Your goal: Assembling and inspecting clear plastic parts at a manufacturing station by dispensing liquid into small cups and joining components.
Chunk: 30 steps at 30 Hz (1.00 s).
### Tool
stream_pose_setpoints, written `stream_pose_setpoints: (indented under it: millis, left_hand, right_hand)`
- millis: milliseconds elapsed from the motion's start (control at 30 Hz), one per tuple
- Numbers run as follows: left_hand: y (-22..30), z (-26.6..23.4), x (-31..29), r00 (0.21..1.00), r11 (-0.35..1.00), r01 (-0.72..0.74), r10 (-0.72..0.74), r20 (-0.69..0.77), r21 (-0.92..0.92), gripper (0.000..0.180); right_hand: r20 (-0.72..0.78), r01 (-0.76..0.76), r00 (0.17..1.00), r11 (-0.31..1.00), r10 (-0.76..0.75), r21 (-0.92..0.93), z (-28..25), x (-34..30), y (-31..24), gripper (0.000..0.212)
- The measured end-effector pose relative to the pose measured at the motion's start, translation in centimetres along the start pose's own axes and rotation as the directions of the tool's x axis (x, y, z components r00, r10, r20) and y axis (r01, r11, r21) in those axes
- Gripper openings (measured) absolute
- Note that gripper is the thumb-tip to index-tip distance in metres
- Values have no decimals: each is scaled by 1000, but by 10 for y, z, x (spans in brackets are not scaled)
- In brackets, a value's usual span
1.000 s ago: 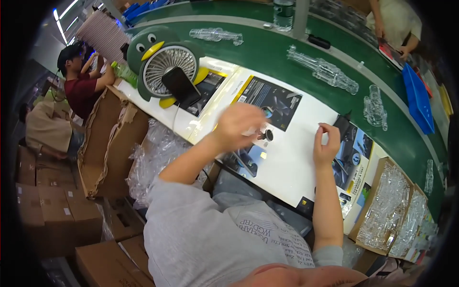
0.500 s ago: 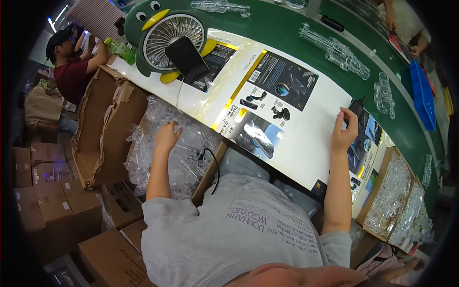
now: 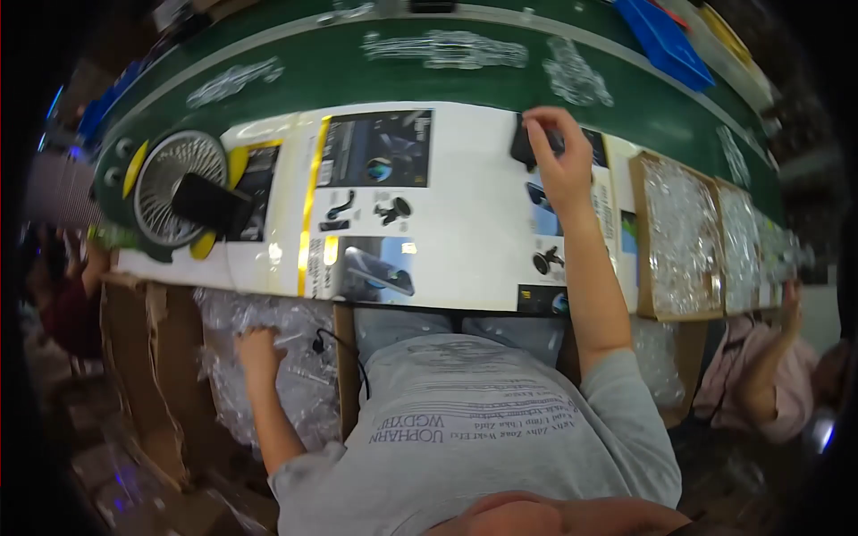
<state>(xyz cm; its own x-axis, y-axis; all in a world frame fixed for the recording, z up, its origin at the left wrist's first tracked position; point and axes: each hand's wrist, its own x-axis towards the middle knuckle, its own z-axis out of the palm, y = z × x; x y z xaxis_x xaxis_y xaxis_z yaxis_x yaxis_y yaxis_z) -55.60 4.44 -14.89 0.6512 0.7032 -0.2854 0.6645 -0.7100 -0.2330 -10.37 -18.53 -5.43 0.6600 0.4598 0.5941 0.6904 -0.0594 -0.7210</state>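
Note:
My left hand is down at the left, among clear plastic pieces in a cardboard box beside the table. Its fingertips are blurred against the plastic, so whether they grip a piece cannot be told. Over the right part of the table, my right hand is raised with a gap between thumb and curved forefinger. A small black object lies just beside and behind those fingers, partly covered; nothing shows as held. Beneath the hand spreads a white printed sheet with product pictures.
A penguin-shaped fan stands at the left with a black phone leaning on it. Several clear plastic parts lie on the green surface. Filled cardboard trays stand right; a blue bin stands beyond. Another person's arm is at far right.
The view has swung round to the right, shifting the whole scene. My right hand is now by the black object, its thumb and forefinger still apart. My left hand stays in the plastic pieces.

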Motion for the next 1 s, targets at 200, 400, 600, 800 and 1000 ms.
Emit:
stream_pose_setpoints:
  millis: [200, 400, 600, 800, 1000]
  left_hand:
    - [-20, -77, -26, 997, 905, -5, -30, -74, -425, 33]
    - [14, -108, -18, 920, 220, -304, 319, -226, -927, 46]
    - [90, -118, 25, 858, -132, -260, 422, -291, -957, 44]
    - [144, -123, 54, 753, -463, -205, 487, -441, -862, 44]
    - [186, -155, 117, 849, -504, -257, 289, -441, -824, 38]
  right_hand:
    - [77, 8, 997, 932, 22, -362, -71, 23, 18, 13]
    - [549, 594, 797, 494, -252, -635, -57, 4, 73, 45]
    - [721, 761, 637, 375, -274, -530, -35, 15, 86, 44]
    - [769, 807, 575, 349, -278, -477, -38, 22, 84, 35]
    - [3, 336, 935, 885, -354, -322, -18, 11, 43, 42]
